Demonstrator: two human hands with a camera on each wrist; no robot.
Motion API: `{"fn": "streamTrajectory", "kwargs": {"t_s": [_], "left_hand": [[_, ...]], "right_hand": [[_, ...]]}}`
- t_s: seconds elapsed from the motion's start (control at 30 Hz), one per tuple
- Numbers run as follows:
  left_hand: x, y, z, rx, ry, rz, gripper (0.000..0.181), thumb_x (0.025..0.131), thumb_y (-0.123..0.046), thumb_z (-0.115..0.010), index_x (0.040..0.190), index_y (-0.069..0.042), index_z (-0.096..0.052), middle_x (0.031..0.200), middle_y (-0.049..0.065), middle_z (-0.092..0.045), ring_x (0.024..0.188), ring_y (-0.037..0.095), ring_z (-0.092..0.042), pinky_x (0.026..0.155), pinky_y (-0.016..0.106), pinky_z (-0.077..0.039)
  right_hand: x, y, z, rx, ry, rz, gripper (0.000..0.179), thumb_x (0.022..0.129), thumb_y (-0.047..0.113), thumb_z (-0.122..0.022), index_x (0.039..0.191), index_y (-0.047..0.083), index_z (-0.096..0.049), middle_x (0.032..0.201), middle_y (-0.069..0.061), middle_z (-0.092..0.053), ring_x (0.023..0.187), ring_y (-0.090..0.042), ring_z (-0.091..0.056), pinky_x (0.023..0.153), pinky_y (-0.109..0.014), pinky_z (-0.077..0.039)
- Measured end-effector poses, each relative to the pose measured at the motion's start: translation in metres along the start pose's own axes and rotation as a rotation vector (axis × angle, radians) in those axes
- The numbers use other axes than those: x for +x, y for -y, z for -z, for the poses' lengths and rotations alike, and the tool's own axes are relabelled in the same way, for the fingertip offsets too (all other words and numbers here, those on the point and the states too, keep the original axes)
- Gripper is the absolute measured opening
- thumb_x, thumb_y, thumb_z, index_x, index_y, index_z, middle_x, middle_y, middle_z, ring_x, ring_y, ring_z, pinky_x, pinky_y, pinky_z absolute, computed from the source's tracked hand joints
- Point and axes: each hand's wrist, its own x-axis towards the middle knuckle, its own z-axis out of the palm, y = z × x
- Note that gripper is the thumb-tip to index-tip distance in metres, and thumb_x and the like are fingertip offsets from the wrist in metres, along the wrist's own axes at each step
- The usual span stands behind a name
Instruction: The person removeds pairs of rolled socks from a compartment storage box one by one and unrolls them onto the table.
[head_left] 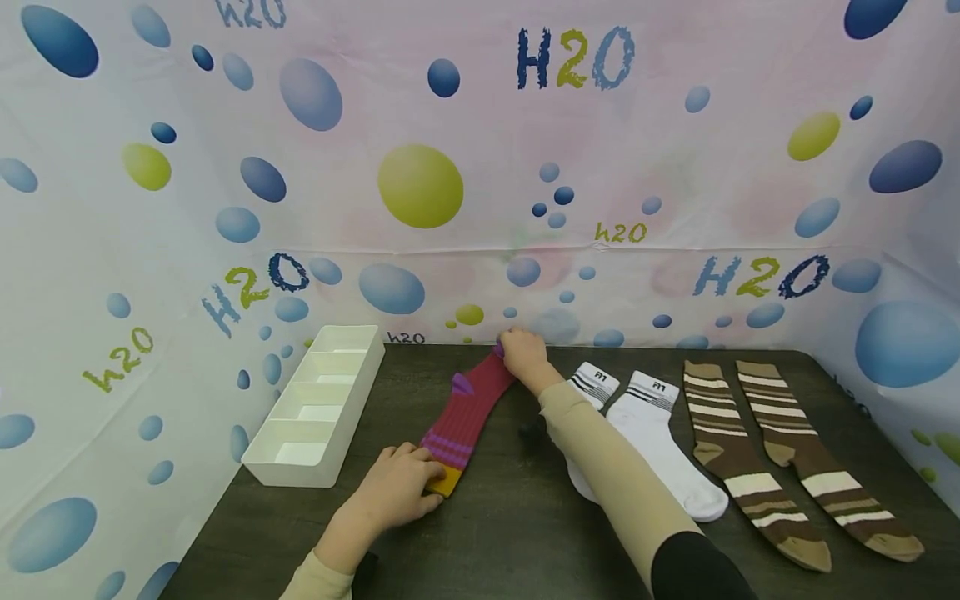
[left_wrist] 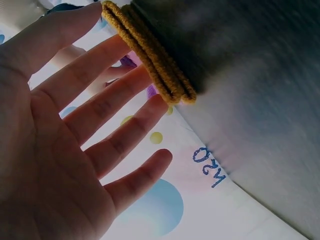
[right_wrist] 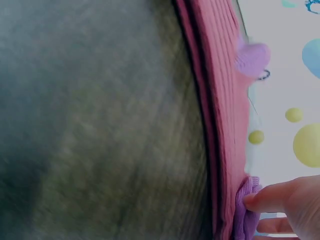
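Note:
Two red ribbed socks (head_left: 468,408) lie stacked on the dark table, with purple heels and toes and yellow cuffs. Both layers show at the yellow cuffs (left_wrist: 150,55) in the left wrist view. There my left hand (head_left: 397,487) has its fingers spread and nearly straight, the fingertips touching the cuff edge and the thumb at one corner. At the far end my right hand (head_left: 527,358) pinches the purple toe (right_wrist: 245,210), as the right wrist view shows. Part of the toe is hidden behind those fingers.
A white divided box (head_left: 318,408) stands on the left. Right of the red socks lie white ankle socks (head_left: 660,446), partly under my right forearm, and brown striped socks (head_left: 780,467). A bubble-patterned curtain (head_left: 480,167) hangs behind the table.

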Motion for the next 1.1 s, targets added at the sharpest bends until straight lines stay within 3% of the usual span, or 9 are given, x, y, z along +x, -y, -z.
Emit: {"fn": "streamTrajectory", "kwargs": {"t_s": [0.23, 0.37, 0.53, 0.63, 0.73, 0.83, 0.97, 1.1], "left_hand": [[0.000, -0.004, 0.002, -0.015, 0.015, -0.004, 0.026, 0.079, -0.033, -0.078, 0.099, -0.017, -0.074, 0.097, -0.002, -0.068, 0.091, 0.021, -0.059, 0.085, 0.048, -0.047], [-0.001, -0.003, 0.003, -0.006, 0.005, -0.005, 0.025, 0.079, -0.033, -0.079, 0.097, -0.017, -0.074, 0.095, -0.002, -0.068, 0.088, 0.021, -0.059, 0.085, 0.048, -0.048], [-0.002, -0.002, 0.002, -0.008, -0.002, -0.001, 0.024, 0.078, -0.032, -0.079, 0.096, -0.017, -0.074, 0.093, -0.002, -0.067, 0.088, 0.021, -0.059, 0.083, 0.048, -0.047], [-0.002, -0.002, 0.001, -0.011, -0.002, 0.000, 0.024, 0.078, -0.032, -0.079, 0.096, -0.017, -0.074, 0.092, -0.002, -0.067, 0.088, 0.022, -0.059, 0.083, 0.049, -0.047], [-0.002, -0.002, 0.001, -0.006, -0.011, 0.002, 0.023, 0.078, -0.032, -0.079, 0.095, -0.017, -0.074, 0.092, -0.002, -0.067, 0.088, 0.022, -0.059, 0.083, 0.049, -0.047], [-0.002, -0.003, 0.001, 0.003, -0.021, 0.022, 0.021, 0.078, -0.032, -0.078, 0.093, -0.018, -0.073, 0.091, -0.002, -0.067, 0.087, 0.022, -0.059, 0.082, 0.050, -0.047], [-0.002, -0.007, 0.002, 0.030, -0.029, 0.084, 0.017, 0.079, -0.031, -0.077, 0.090, -0.019, -0.072, 0.091, -0.003, -0.067, 0.084, 0.022, -0.057, 0.078, 0.050, -0.045], [-0.003, -0.012, 0.006, 0.096, -0.037, 0.164, 0.014, 0.079, -0.030, -0.075, 0.084, -0.019, -0.068, 0.085, -0.002, -0.066, 0.077, 0.021, -0.054, 0.072, 0.047, -0.042]], "right_hand": [[0.000, -0.016, 0.004, -0.002, -0.034, -0.045, 0.012, 0.088, 0.010, -0.066, 0.099, 0.006, -0.070, 0.101, -0.014, -0.068, 0.093, -0.032, -0.067, 0.074, -0.047, -0.057], [0.000, -0.013, 0.013, 0.007, -0.065, -0.006, 0.011, 0.087, 0.012, -0.068, 0.096, 0.005, -0.068, 0.098, -0.013, -0.067, 0.090, -0.032, -0.067, 0.071, -0.046, -0.057], [-0.002, 0.000, 0.021, -0.037, -0.044, 0.194, 0.018, 0.089, 0.013, -0.069, 0.106, 0.008, -0.068, 0.103, -0.012, -0.067, 0.093, -0.030, -0.066, 0.076, -0.041, -0.057], [-0.004, 0.009, 0.023, -0.010, 0.073, 0.355, 0.024, 0.090, 0.013, -0.068, 0.113, 0.008, -0.068, 0.110, -0.012, -0.067, 0.100, -0.028, -0.065, 0.083, -0.039, -0.055], [-0.006, 0.014, 0.024, 0.034, 0.218, 0.429, 0.024, 0.092, 0.014, -0.067, 0.115, 0.007, -0.068, 0.113, -0.014, -0.065, 0.103, -0.028, -0.065, 0.085, -0.041, -0.054], [-0.008, 0.012, 0.021, 0.007, 0.301, 0.394, 0.025, 0.094, 0.018, -0.065, 0.117, 0.008, -0.067, 0.117, -0.013, -0.063, 0.106, -0.028, -0.063, 0.088, -0.043, -0.052], [-0.007, -0.002, 0.014, -0.026, 0.322, 0.316, 0.025, 0.095, 0.018, -0.062, 0.118, 0.007, -0.066, 0.118, -0.012, -0.063, 0.108, -0.026, -0.062, 0.092, -0.044, -0.051], [-0.006, -0.019, 0.010, 0.015, 0.356, 0.293, 0.030, 0.097, 0.014, -0.057, 0.124, 0.004, -0.063, 0.122, -0.014, -0.064, 0.114, -0.027, -0.061, 0.098, -0.041, -0.050]]}}
